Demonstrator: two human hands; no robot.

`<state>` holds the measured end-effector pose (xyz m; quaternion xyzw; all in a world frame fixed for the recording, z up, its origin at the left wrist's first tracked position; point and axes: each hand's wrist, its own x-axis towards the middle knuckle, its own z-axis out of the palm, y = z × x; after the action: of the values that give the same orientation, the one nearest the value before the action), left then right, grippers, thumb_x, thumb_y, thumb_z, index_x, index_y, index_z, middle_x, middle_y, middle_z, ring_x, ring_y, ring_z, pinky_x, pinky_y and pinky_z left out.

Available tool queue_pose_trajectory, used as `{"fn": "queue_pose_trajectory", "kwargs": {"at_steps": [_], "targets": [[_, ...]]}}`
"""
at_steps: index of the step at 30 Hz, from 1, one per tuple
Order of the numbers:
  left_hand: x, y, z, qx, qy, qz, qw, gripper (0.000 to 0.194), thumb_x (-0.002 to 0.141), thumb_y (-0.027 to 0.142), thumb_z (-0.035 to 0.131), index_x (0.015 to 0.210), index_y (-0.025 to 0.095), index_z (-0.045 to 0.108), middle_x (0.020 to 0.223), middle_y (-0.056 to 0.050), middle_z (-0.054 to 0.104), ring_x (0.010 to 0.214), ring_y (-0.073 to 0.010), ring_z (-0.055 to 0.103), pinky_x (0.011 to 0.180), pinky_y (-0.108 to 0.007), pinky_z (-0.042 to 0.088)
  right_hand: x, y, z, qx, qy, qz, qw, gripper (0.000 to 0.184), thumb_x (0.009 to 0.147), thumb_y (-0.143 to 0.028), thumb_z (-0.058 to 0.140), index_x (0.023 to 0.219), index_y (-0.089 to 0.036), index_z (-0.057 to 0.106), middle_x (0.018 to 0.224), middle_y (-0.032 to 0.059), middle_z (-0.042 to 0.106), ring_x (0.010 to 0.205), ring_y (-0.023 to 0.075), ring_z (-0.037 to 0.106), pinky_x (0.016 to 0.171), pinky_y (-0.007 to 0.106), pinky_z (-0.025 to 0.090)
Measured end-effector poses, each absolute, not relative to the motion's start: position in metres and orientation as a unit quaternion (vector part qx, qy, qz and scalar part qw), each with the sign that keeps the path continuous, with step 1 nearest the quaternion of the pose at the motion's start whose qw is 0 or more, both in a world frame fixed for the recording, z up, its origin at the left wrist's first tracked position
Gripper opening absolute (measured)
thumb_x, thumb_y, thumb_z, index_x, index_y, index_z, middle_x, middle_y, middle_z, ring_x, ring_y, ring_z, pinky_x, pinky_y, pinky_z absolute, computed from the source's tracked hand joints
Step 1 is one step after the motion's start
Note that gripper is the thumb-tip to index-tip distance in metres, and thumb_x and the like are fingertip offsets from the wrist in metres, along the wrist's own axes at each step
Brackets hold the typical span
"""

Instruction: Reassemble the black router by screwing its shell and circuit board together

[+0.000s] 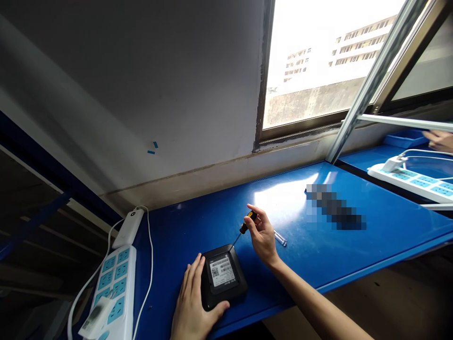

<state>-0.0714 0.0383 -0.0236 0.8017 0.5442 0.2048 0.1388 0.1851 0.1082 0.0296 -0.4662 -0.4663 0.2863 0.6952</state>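
Observation:
A black square electronic box (239,283) lies on the blue table with its labelled underside up. The white label (222,270) carries a QR code and barcodes. My left hand (193,297) grips the box, fingers along its left side and thumb at its near edge. Between the thumb and fingers of my right hand (264,236) is a screwdriver (244,228) with a black and yellow handle. It is tilted, and its tip meets the box near the far right corner. Just beyond my right hand lies a clear plastic piece (281,237), partly hidden.
A white power strip (131,264) with blue sockets and a white adapter (129,228) stand at the left, cables beside them. A blurred-out dark item (334,208) lies on the right. Another power strip (412,177), a blue tray (405,138) and another person's hand (440,140) are beyond the metal frame.

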Motion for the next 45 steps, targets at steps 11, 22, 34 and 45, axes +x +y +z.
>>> {"fn": "queue_pose_trajectory", "kwargs": {"at_steps": [11, 22, 34, 45], "targets": [[-0.066, 0.036, -0.018, 0.782, 0.562, 0.218, 0.155, 0.094, 0.077, 0.048, 0.073, 0.154, 0.026, 0.025, 0.16, -0.011, 0.034, 0.148, -0.0365, 0.028, 0.118, -0.062, 0.031, 0.183, 0.108, 0.029, -0.475, -0.442, 0.297, 0.701, 0.048, 0.094, -0.044, 0.061, 0.139, -0.028, 0.052, 0.097, 0.0026, 0.067, 0.075, 0.0171, 0.071, 0.07, 0.037, 0.064], [-0.066, 0.036, -0.016, 0.78, 0.563, 0.217, 0.168, 0.095, 0.076, 0.05, 0.074, 0.154, 0.025, 0.025, 0.16, -0.013, 0.034, 0.149, -0.0363, 0.028, 0.119, -0.062, 0.028, 0.182, 0.109, 0.03, -0.465, -0.443, 0.306, 0.702, 0.047, 0.097, -0.045, 0.054, 0.141, -0.028, 0.048, 0.104, 0.0042, 0.067, 0.08, 0.0187, 0.072, 0.071, 0.038, 0.064], [-0.064, 0.035, -0.009, 0.79, 0.552, 0.216, 0.158, 0.099, 0.073, 0.04, 0.075, 0.155, 0.028, 0.02, 0.161, -0.011, 0.032, 0.151, -0.0357, 0.021, 0.12, -0.065, 0.022, 0.182, 0.107, 0.029, -0.478, -0.451, 0.285, 0.698, 0.046, 0.097, -0.044, 0.055, 0.14, -0.029, 0.051, 0.103, 0.0046, 0.068, 0.084, 0.0202, 0.072, 0.075, 0.041, 0.064], [-0.063, 0.035, -0.011, 0.788, 0.553, 0.217, 0.158, 0.101, 0.071, 0.031, 0.073, 0.155, 0.026, 0.018, 0.16, -0.011, 0.033, 0.151, -0.0352, 0.021, 0.12, -0.064, 0.024, 0.181, 0.106, 0.032, -0.452, -0.464, 0.308, 0.697, 0.046, 0.1, -0.042, 0.05, 0.144, -0.029, 0.045, 0.114, 0.0068, 0.067, 0.087, 0.0197, 0.072, 0.075, 0.041, 0.065]]}}
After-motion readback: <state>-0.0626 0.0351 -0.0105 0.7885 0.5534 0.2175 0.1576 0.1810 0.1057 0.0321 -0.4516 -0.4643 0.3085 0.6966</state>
